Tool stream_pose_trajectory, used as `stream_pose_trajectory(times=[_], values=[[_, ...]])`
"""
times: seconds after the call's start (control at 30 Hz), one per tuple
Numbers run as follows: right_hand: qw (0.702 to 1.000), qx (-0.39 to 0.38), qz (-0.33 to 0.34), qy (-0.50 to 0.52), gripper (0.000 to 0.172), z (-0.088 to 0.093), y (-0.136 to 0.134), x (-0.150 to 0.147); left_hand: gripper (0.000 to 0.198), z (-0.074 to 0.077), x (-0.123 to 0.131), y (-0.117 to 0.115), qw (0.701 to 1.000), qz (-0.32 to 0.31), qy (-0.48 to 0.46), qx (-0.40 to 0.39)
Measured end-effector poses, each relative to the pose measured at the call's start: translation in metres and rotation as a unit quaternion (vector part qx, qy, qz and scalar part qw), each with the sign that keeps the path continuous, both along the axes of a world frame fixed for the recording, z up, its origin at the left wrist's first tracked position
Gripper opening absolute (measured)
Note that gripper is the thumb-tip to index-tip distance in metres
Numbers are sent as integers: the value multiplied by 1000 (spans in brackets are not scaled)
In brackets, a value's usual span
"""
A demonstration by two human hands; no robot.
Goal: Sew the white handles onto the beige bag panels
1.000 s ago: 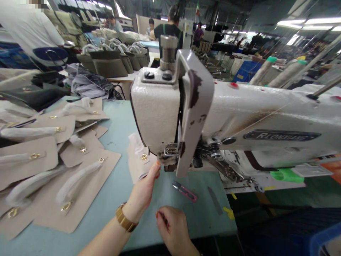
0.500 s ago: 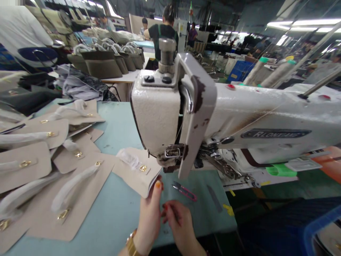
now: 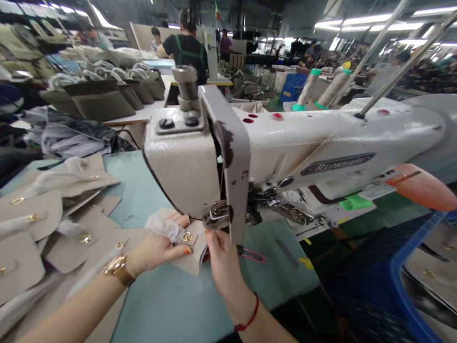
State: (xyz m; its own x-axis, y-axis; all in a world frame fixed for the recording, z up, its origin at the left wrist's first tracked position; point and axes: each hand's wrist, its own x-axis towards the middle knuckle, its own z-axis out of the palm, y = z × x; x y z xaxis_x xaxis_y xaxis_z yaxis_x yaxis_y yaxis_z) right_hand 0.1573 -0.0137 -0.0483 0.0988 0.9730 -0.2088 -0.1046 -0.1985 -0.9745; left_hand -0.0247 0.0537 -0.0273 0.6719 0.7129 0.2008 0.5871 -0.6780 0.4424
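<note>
A beige bag panel [image 3: 190, 263] lies on the sewing table, its far edge under the head of a white sewing machine [image 3: 182, 166]. It carries a gold buckle [image 3: 187, 237] and a handle wrapped in white film [image 3: 164, 227]. My left hand [image 3: 155, 252] rests flat on this panel beside the handle, fingers stretched and thumb apart. At the right edge of the panel, my right hand [image 3: 224, 259] is closed in a pinch close to the presser area. The needle itself is hidden by the machine's head and grey guard [image 3: 230, 162]. Pink-handled thread snips [image 3: 254, 256] lie just right of that hand.
Several beige panels with wrapped handles [image 3: 84, 238] are heaped on the left of the teal tabletop [image 3: 157, 305]. A blue crate [image 3: 396, 267] with similar pieces stands low at the right. Dark bags [image 3: 103, 97] and a person [image 3: 187, 47] are behind the machine.
My left hand has moved from the panel's right edge to its left side and spread flat. My right hand has come up and pinched the right edge. The view has shifted right.
</note>
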Motion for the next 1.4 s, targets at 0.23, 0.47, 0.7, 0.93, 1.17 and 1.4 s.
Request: stream_pose_trajectory(times=[0.23, 0.47, 0.7, 0.93, 1.17, 1.4], values=[[1000, 3, 18, -14, 36, -9, 0, 9, 54, 38, 8, -8, 990, -42, 93, 99], [998, 7, 35, -48, 34, 1, -1, 24, 54, 35, 27, -39, 983, 60, 129, 118], [988, 46, 77, -128, 39, 14, 1, 43, 52, 33, 50, -62, 965, 173, 135, 146], [978, 52, 182, -86, 40, 3, -24, 66, 48, 39, 55, -58, 959, 194, 152, 139], [978, 85, 175, -71, 42, -15, -35, 67, 47, 32, 49, -54, 965, 169, 153, 129], [987, 46, 152, -35, 50, -7, -28, 57, 35, 41, 46, -43, 980, 155, 86, 86]])
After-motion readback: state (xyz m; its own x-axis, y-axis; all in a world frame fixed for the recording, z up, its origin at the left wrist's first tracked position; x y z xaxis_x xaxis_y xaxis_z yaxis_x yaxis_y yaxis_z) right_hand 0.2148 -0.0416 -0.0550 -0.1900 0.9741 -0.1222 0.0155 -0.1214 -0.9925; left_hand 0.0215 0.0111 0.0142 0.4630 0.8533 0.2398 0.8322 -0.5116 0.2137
